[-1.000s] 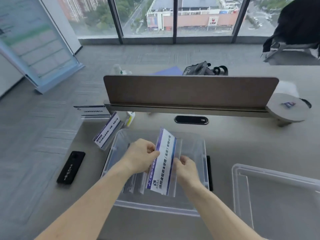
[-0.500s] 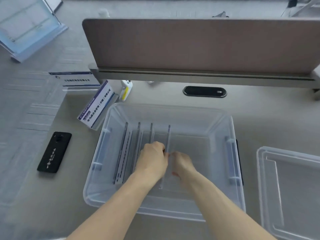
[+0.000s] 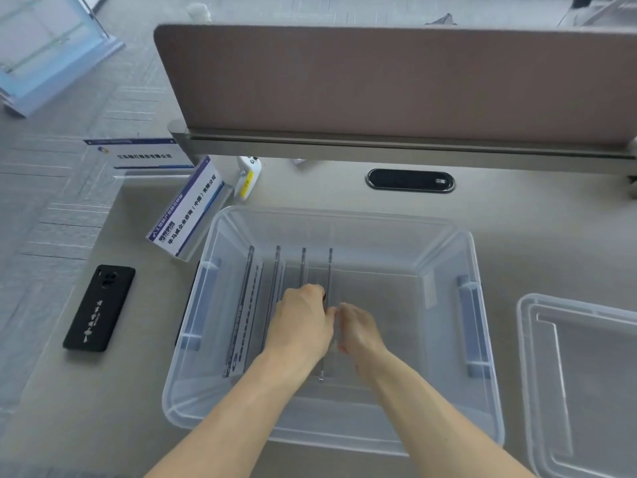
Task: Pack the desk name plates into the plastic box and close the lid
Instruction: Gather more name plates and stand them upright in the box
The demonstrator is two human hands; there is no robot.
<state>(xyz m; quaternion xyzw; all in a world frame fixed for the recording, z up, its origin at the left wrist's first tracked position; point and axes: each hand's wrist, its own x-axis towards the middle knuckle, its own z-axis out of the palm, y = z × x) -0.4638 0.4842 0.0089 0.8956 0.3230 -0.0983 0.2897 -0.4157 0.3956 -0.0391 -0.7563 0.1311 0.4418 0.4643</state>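
Left hand: I see my left hand [image 3: 303, 319] inside the plastic box [image 3: 448, 243], in the middle of the frame, fingers curled around the top edge of the rightmost name plate [image 3: 330, 270]; the grip looks closed on it.
Right hand: my right hand [image 3: 358, 327] sits just beside the left, fingertips pinched against the same plate from its right side.
Held plate: it stands upright on edge, running from the near part of the box toward the far wall, so I see only its thin top edge.
Other plates in box: three more plates [image 3: 275, 270] stand on edge to the left of it, roughly parallel, with small gaps between them; printed text shows faintly on the leftmost one.
Plastic box: clear, open at the top, resting on the surface [image 3: 310, 188] in the centre of the frame, with a grey handle clip on each short side.
Lid: the clear lid [image 3: 586, 374] lies flat on the surface at the right edge of the frame, apart from the box.
Plates left outside: one name plate [image 3: 188, 208] leans tilted just beside the upper left corner of the box; another [image 3: 144, 155] stands further to the upper left, at the surface's edge.
Phone: a black phone [image 3: 100, 307] lies face down at the left, well apart from the box.
Divider: a brown desk divider [image 3: 379, 84] spans the upper part of the frame.
Cable port: a dark oval port [image 3: 410, 180] sits in the surface below the divider.
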